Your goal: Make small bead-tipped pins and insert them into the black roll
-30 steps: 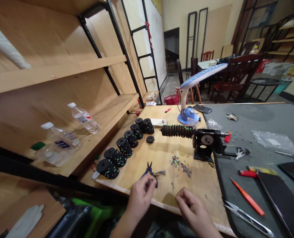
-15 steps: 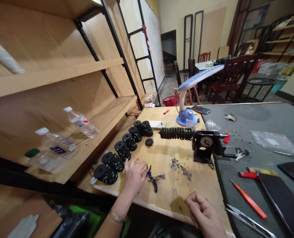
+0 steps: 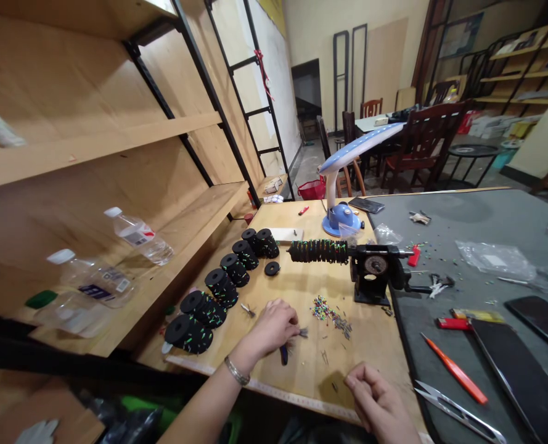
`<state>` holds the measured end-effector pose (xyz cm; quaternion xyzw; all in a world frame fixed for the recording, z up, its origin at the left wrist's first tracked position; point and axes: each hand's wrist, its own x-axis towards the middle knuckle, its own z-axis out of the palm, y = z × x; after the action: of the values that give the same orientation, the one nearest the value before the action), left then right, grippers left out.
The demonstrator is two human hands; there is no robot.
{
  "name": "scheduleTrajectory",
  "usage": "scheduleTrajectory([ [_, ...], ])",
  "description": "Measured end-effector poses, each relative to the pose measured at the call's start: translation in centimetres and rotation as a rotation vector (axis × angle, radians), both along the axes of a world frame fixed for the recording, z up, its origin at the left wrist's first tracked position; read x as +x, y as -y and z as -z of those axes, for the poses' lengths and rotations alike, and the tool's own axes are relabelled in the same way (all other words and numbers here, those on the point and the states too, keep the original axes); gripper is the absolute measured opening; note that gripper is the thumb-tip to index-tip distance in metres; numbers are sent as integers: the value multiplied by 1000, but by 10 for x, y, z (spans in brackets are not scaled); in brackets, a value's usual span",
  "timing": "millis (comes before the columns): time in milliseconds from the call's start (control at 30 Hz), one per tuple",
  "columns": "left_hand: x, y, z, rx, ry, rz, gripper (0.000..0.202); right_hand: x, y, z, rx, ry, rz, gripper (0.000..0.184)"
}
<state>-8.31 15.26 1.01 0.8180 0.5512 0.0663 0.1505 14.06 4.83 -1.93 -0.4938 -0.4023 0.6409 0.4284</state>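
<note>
My left hand (image 3: 274,324) is over the wooden worktop with its fingers curled down together, between a bundle of thin grey strands (image 3: 303,333) and the pliers. One dark blue handle of the pliers (image 3: 283,354) shows below the hand; the rest is covered. What the fingers grip cannot be made out. Near the front edge, my right hand (image 3: 375,394) is closed, thumb against forefinger; anything pinched there is too small to see. Small coloured beads (image 3: 322,308) and little metal pins (image 3: 345,327) lie in a pile beyond the hands.
Black foam spools (image 3: 220,287) with bright bits stand in a row at left. A hand-cranked winder (image 3: 370,271) carries a wrapped black roll (image 3: 320,251). A blue lamp (image 3: 341,219) stands behind. On the grey mat are scissors (image 3: 458,412) and an orange-handled tool (image 3: 456,370).
My left hand has moved right from beside the spools onto the pliers, and its fingers have curled in. A small bunch it hid now shows. My right hand stays nearly still.
</note>
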Motion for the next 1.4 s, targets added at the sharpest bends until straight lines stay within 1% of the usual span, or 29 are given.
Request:
scheduleTrajectory([
  [167, 2, -6, 2, -55, 7, 13, 6, -1, -1, 2, -11, -15, -14, 54],
  [300, 7, -14, 6, -95, 76, 3, 11, -1, -1, 3, -27, -30, -17, 54],
  [400, 4, -19, 4, -80, 160, -81, 12, 1, 0, 5, -15, -46, -6, 54],
  [533, -13, -13, -7, -26, 319, -247, 7, 3, 0, 7, -6, -63, 12, 54],
  [633, -28, 6, -14, -23, 459, -375, 9, 0, 1, 5, 10, -48, -2, 55],
  [733, -29, 39, -14, -77, 605, -468, 16, -7, 3, 5, 2, -35, -28, 56],
  [767, -25, 52, -13, -116, 667, -488, 18, -10, 4, 6, -4, -35, -42, 56],
  [833, -11, 77, -7, -293, 985, -565, 22, -15, 6, 10, -12, -38, -77, 55],
  [867, -1, 88, -3, -366, 1086, -579, 23, -17, 7, 13, -13, -36, -96, 55],
  [933, 19, 107, 7, -448, 1225, -621, 24, -21, 9, 18, -4, -21, -135, 54],
  [1000, 38, 121, 17, -483, 1315, -661, 24, -23, 11, 22, 5, -8, -163, 53],
  [1100, 57, 131, 28, -512, 1382, -652, 25, -25, 12, 22, -14, -18, -160, 55],
  [1167, 63, 134, 32, -518, 1397, -620, 26, -25, 13, 19, -34, -32, -140, 56],
  [1267, 67, 136, 32, -522, 1389, -571, 29, -24, 14, 16, -56, -47, -120, 57],
  [1400, 68, 137, 27, -531, 1349, -528, 34, -23, 15, 16, -69, -45, -122, 57],
])
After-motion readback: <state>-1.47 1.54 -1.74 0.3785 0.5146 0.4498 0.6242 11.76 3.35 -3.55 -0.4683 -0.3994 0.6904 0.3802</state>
